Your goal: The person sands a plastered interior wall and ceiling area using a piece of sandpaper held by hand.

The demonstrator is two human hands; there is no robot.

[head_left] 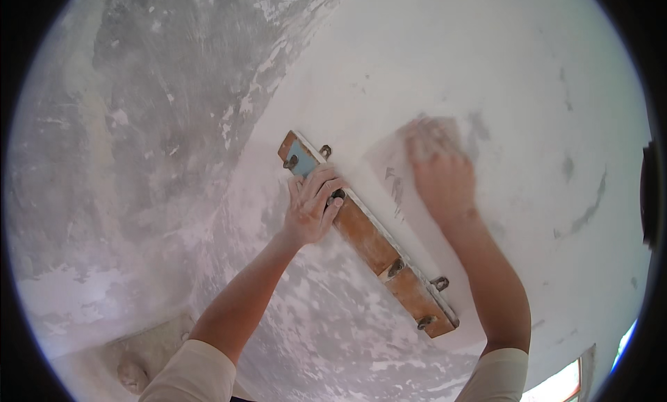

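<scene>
My left hand [312,201], dusted white, grips a long wooden board [367,235] with metal hooks or eyes along its sides and a blue patch near its upper end. The board lies slantwise against the plastered surface [375,53]. To the right of the board, my right hand [440,141] is raised at the white part of that surface and blurred; its fingers look bent over something pale, possibly a sheet, that I cannot make out.
Patchy grey plaster [156,89] spreads over the left and below the board. Dark smudges [589,214] mark the white surface at right. A window [560,384] shows at bottom right, and a rounded lump [132,376] at bottom left.
</scene>
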